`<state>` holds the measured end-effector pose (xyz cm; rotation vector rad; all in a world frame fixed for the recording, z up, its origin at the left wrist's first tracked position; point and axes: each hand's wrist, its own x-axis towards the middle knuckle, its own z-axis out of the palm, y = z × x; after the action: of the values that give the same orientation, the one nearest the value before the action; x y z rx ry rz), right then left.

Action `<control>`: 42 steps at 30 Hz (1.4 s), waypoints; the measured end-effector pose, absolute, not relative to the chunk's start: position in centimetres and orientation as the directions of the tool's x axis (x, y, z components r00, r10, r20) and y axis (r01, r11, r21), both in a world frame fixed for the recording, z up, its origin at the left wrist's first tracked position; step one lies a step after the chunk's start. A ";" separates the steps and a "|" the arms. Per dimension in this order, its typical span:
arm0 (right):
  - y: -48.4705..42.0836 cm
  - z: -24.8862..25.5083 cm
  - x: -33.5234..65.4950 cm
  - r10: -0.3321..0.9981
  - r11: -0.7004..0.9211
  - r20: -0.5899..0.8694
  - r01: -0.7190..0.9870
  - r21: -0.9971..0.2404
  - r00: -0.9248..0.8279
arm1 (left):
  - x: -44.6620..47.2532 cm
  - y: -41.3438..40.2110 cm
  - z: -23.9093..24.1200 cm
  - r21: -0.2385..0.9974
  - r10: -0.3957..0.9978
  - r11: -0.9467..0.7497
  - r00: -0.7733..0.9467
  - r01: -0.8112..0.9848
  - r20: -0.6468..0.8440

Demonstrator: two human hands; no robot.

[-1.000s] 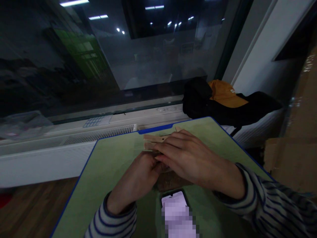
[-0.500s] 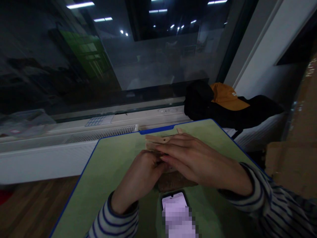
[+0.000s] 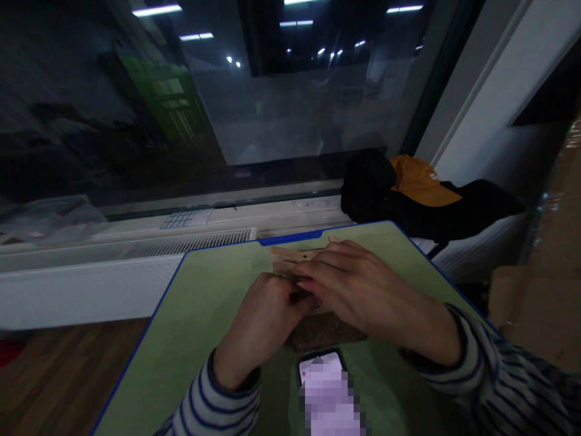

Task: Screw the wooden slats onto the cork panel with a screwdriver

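Observation:
A light wooden piece (image 3: 285, 253) with a small dark hole lies near the far side of the table, mostly covered by my hands. On its left, my left hand (image 3: 267, 318) is closed, thumb and fingers curled in a pinch; what they grip is hidden. From the right, my right hand (image 3: 367, 287) reaches over the wood with its fingers bent and pressed together, their tips meeting those of the left. Something small between the fingertips is too dark to name. Below both hands lies a dark brown slab (image 3: 329, 333), partly covered.
A lit phone (image 3: 323, 366) with a blurred screen lies nearest me on the green table (image 3: 204, 309) with blue edging. Beyond are a radiator (image 3: 190, 243) and a dark window. An orange cap (image 3: 420, 181) rests on black cloth (image 3: 481, 206). Cardboard (image 3: 531, 309) stands at right.
The view has shifted slightly, so everything sits a little further right. Both hands stay at the wooden piece, with only small finger movement.

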<state>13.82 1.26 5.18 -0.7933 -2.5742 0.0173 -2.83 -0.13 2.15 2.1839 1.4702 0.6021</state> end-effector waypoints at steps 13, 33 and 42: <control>1.6 5.2 13.9 0.510 0.860 0.397 0.442 -0.254 -0.764 | -3.4 -0.2 2.4 0.689 0.915 -0.338 0.396 0.642 0.080; 1.1 5.4 14.1 0.549 0.836 0.381 0.484 -0.260 -0.744 | -3.2 -0.2 2.1 0.588 0.943 -0.315 0.317 0.745 0.104; 1.1 5.2 13.8 0.523 0.852 0.385 0.483 -0.203 -0.760 | -3.3 -0.3 2.2 0.657 0.922 -0.334 0.378 0.676 0.081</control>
<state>13.85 1.12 5.24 -0.7436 -2.5938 0.1266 -3.35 -0.28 2.24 2.1123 1.3718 0.6128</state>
